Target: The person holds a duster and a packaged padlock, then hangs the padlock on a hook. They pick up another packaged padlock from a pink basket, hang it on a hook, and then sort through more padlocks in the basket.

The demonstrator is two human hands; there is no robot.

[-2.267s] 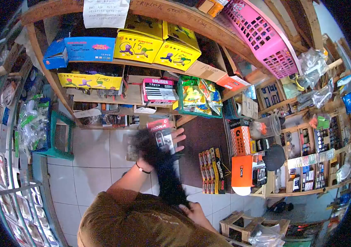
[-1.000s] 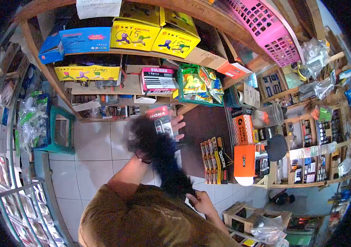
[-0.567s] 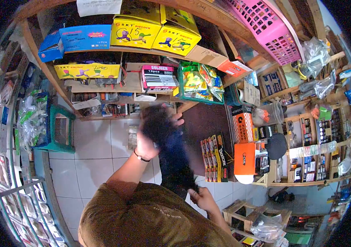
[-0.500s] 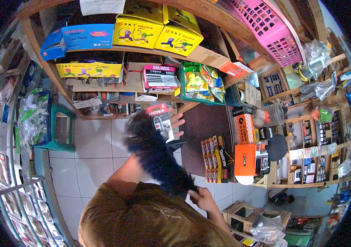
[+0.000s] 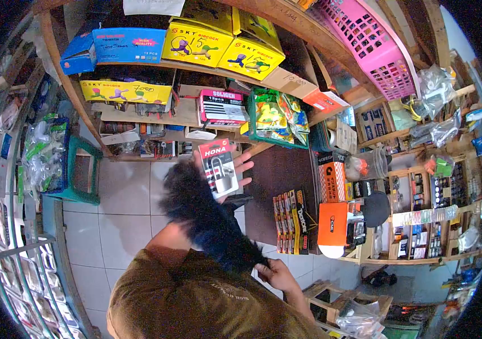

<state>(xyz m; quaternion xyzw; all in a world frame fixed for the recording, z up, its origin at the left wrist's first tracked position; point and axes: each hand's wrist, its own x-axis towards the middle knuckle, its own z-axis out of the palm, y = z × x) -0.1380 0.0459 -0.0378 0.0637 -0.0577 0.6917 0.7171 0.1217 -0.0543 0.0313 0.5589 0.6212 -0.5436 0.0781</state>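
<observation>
Head view: left hand, fingers spread, bears padlock pack.
Duster hides its wrist; right hand grips duster's near end.

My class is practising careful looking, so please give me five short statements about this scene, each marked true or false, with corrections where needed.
1. A HONA padlock pack rests in the left hand. True.
2. Nobody is touching the dark, fluffy duster. False: the right hand holds the dark, fluffy duster near one end.
3. The SOLIGEN box is to the right of the green basket. False: the SOLIGEN box is to the left of the green basket.
4. The large basket at the upper right is pink. True.
5. The blue box is to the right of the upper yellow boxes. False: the blue box is to the left of the upper yellow boxes.
</observation>
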